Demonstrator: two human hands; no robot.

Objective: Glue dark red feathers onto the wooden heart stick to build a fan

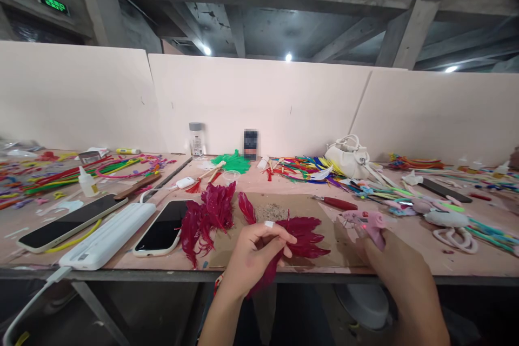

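My left hand point(253, 251) is closed, thumb against fingers, around the base of some dark red feathers point(310, 235) that fan out to the right. More red feather hangs below this hand, past the table edge. A white wrap shows on one finger. My right hand point(389, 257) grips a pink hot glue gun point(367, 221), its nozzle pointing left toward the feathers. Under both lies a brown cardboard sheet point(338, 243) with a speckled, dirty patch. A single red feather point(245, 208) rests near the patch, and a pile of red feathers point(211, 211) is to the left.
A phone point(160, 230), a white power bank point(109, 235) with a cable and another phone point(73, 221) lie left. A red-handled tool point(336, 203) sits behind the glue gun. Green feathers point(233, 161), a bottle point(197, 140) and a white handbag point(348, 158) stand near the pale partition point(251, 92).
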